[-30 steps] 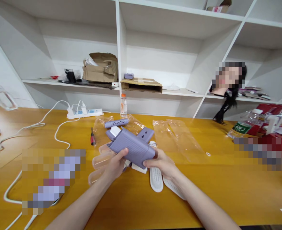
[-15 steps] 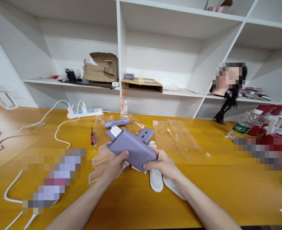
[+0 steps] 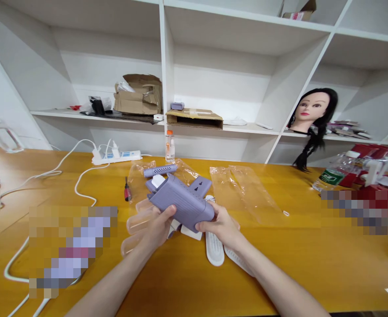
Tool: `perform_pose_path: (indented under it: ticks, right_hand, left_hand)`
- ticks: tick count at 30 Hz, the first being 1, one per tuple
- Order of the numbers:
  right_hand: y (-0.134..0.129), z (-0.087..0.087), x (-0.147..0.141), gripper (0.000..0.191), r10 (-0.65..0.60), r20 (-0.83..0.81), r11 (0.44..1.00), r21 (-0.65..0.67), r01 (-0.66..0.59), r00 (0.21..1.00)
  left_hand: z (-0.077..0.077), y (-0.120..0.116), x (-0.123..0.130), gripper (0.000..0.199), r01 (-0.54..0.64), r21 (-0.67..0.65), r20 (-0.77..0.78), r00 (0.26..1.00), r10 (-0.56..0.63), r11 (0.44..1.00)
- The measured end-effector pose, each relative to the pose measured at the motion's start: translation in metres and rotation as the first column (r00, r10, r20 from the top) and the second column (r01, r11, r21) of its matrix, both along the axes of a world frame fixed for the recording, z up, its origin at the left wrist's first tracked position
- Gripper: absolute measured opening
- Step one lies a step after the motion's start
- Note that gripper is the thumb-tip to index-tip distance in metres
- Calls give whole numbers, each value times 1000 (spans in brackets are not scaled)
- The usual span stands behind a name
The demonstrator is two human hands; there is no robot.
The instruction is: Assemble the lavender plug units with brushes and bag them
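Left hand: grip closed on the lavender ribbed housing (image 3: 181, 202), at its lower edge
Left hand point: (image 3: 157, 226)
Right hand: grip closed on the same housing, at its right end
Right hand point: (image 3: 218, 224)
Housing position: lifted in both hands above the yellow bench (image 3: 312, 264), frame centre
Below housing: white perforated paddles (image 3: 214, 248), translucent moulded shells (image 3: 137, 222)
Behind housing: lavender perforated tube (image 3: 160, 171) on a clear film bag (image 3: 136, 180)
Left of housing: red-handled screwdriver (image 3: 127, 190)
Rear bench edge: white power strip (image 3: 115, 157), below the white shelving (image 3: 220, 66)
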State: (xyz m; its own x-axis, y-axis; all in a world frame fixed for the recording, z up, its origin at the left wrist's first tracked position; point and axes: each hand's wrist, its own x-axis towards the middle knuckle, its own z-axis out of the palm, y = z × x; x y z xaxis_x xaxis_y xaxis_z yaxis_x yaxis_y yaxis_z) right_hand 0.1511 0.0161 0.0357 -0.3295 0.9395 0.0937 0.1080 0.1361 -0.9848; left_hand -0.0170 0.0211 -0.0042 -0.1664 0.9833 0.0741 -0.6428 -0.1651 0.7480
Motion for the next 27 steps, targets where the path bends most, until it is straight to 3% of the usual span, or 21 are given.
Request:
perform_pose_path:
  ticks: [2,3,5,8,10,11,13,15,17,20,27]
  right_hand:
    - [0,-4,0,35,-117,87,977,191,99,989]
    - [1,-9,0,34,-206,127,935,319,157,970]
    - [3,-20,1,35,-379,184,781,589,207,907]
    - [3,-34,1,42,-467,229,523,850,58,854]
    - [1,-37,0,44,-439,293,468,882,-63,849]
    - [-1,-35,-1,46,-410,331,491,865,-100,850]
    - [-6,-28,-2,63,-339,411,616,777,-130,847]
    - [-10,-20,-3,87,-279,460,756,646,-102,843]
    - [-12,-15,-3,97,-247,481,846,530,-54,841]
    - [-12,-16,-2,97,-230,474,882,471,-25,850]
    - [-12,-22,-2,94,-179,442,849,521,-89,879]
  left_hand:
    - [0,-2,6,63,48,31,-38,998,-47,998]
    - [0,-5,9,65,85,39,-61,995,-83,996]
    - [0,-10,15,65,168,20,-72,984,-166,986]
    - [-1,-13,18,58,303,-8,66,951,-302,953]
    - [1,-12,15,52,348,12,159,925,-345,938]
    - [3,-11,12,50,347,24,185,920,-345,938]
    - [6,-8,6,47,310,34,200,929,-311,950]
    - [9,-6,2,47,273,33,182,944,-274,961]
    - [10,-7,1,49,247,21,144,958,-247,969]
    - [8,-9,2,51,236,29,80,968,-237,971]
    - [-5,-5,0,56,311,113,34,948,-316,944]
